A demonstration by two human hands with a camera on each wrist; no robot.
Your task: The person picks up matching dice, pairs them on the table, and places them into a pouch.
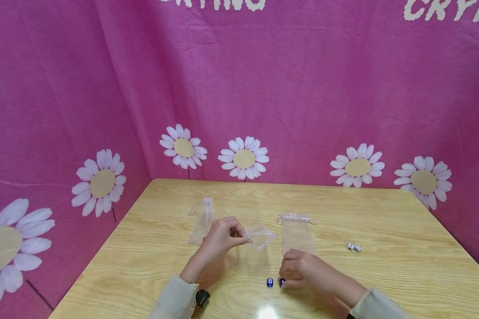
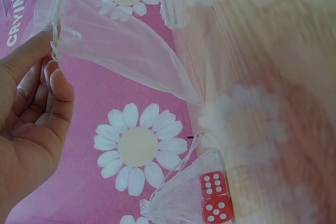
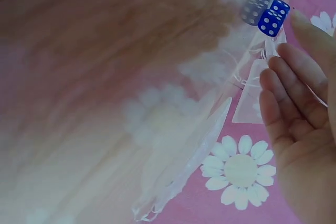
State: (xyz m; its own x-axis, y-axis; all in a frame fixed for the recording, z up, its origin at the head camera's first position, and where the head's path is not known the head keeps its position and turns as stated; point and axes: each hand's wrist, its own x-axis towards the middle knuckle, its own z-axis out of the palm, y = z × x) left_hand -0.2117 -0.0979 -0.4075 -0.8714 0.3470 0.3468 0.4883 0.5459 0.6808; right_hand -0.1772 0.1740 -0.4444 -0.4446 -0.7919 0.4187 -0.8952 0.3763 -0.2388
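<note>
My left hand [image 1: 222, 237] pinches the rim of a sheer white drawstring pouch [image 1: 259, 238] between thumb and fingertips. The pouch [image 2: 121, 43] hangs above the table with its mouth spread. At the front of the table my right hand [image 1: 309, 274] reaches down to a blue die [image 1: 281, 282]. Its thumb is beside that die, and in the right wrist view the fingers [image 3: 294, 93] are loosely bent, apart from the thumb. A second blue die [image 1: 269, 282] stands just to the left.
A tied pouch [image 1: 202, 221] stands back left; two red dice [image 2: 214, 196] are inside it. Another sheer pouch [image 1: 297, 235] lies flat beyond my right hand. Two white dice [image 1: 354, 247] sit to the right on the wooden table [image 1: 403, 266]. A pink flowered cloth [image 1: 287, 88] hangs behind.
</note>
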